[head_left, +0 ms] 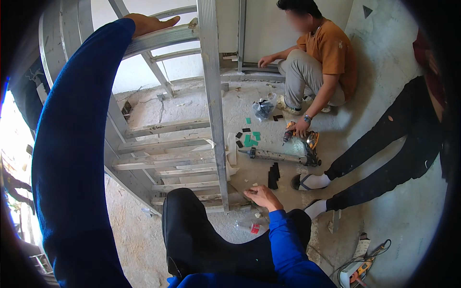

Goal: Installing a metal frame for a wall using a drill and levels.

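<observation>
My left hand (149, 24) lies on a high step of an aluminium stepladder (211, 96), with at least one digit stretched out along it. Low beside the ladder's foot, my right hand (264, 197) is held over the floor, its fingers drawn together. Whatever may be between its fingertips is too small to make out. Just beyond that hand lie black strips (273, 176). Farther off is a long, stained caulking gun (278, 155), with green pads (249, 141) and small black pads (239, 144) scattered near its nozzle.
A crouching person in an orange shirt (331, 48) has a hand on a power drill (289, 133), near a plastic bag (264, 109). Another person's legs in black trousers (379, 144) stand at right. A plastic bottle (253, 227) and a corded power tool (360, 270) lie on the floor.
</observation>
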